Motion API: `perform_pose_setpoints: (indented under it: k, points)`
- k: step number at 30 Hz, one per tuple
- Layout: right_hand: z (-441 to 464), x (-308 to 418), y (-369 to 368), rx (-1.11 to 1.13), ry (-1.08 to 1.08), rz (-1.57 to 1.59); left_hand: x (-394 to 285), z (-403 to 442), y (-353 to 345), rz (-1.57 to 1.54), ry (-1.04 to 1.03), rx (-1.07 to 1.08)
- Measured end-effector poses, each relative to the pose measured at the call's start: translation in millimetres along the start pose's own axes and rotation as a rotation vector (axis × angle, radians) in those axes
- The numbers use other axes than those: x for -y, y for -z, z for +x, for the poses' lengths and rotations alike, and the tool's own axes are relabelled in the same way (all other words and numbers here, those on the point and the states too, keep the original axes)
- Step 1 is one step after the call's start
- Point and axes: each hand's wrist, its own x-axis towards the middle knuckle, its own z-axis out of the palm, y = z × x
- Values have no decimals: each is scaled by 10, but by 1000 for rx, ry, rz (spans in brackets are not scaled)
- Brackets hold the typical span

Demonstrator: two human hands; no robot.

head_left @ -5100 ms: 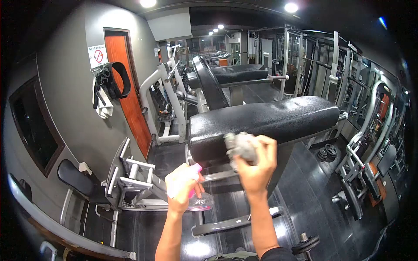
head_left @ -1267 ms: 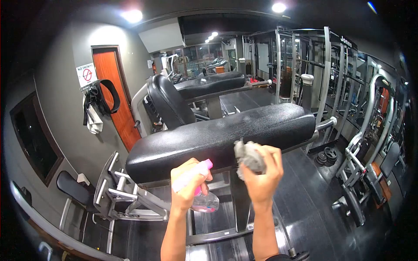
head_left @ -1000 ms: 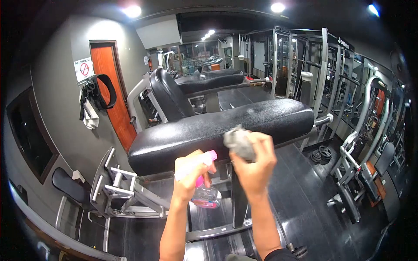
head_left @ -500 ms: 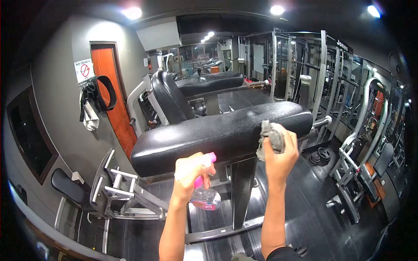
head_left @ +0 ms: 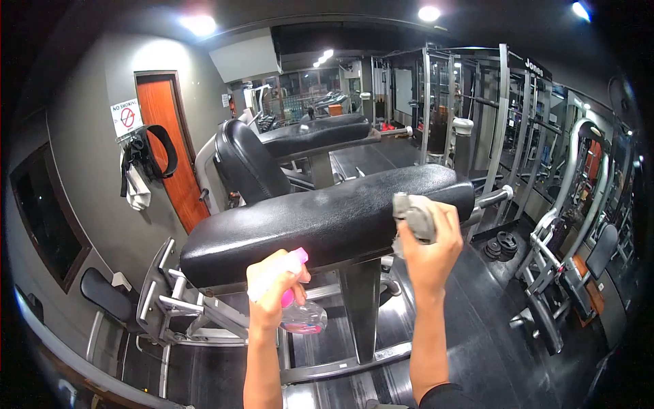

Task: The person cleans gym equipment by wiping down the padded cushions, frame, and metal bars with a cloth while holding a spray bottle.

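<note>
Close behind the black padded bench (head_left: 313, 221), a tilted backrest (head_left: 248, 163) rises near its far side, with a second padded bench (head_left: 317, 134) beyond. A metal-framed machine (head_left: 182, 301) crowds the left end; at the right end a handle bar (head_left: 495, 197) juts outward, near stacked weight plates (head_left: 504, 244) on the floor (head_left: 470, 317). Below, the support post (head_left: 359, 310) meets a floor-level crossbar.

The bench's long near edge slants up from left to right. The left hand (head_left: 274, 283) is clamped around the neck of a pink-topped spray bottle (head_left: 304, 318), in front of that edge. The right hand (head_left: 436, 238) grips a bunched grey cloth (head_left: 417, 217) towards the right end; whether it touches the padding is unclear. Dark floor stretches between the bench and the plates.
</note>
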Motion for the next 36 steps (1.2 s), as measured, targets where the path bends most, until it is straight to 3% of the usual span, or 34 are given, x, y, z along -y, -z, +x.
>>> perform_pose_setpoints:
  k: [6, 9, 12, 15, 18, 21, 26, 30, 34, 36]
  points:
    - [-213, 269, -114, 268, 87, 115, -23, 63, -371, 23, -33, 30]
    - [-87, 34, 114, 219, 17, 96, -28, 107, -526, -44, -29, 58]
    - [78, -330, 227, -38, -46, -37, -14, 134, -620, -49, -33, 86]
    - [56, -363, 226, -36, -54, 13, 4, 188, -695, -30, -75, 100]
    - [-171, -211, 189, 183, 17, 127, 14, 246, -783, -26, -91, 53]
    - [-327, -293, 184, 253, 39, 141, 0, 267, -850, -7, -101, 60]
    - [-21, -661, 398, 25, -6, 75, 68, 248, -896, -1, -135, 58]
    - [97, -599, 333, 0, 23, 121, 82, 260, -923, 95, -134, -28]
    - [-14, -293, 229, 307, 124, 243, 122, 248, -939, 269, -195, -76]
    - [-69, -238, 212, 352, 134, 203, 126, 245, -941, 255, -193, -81]
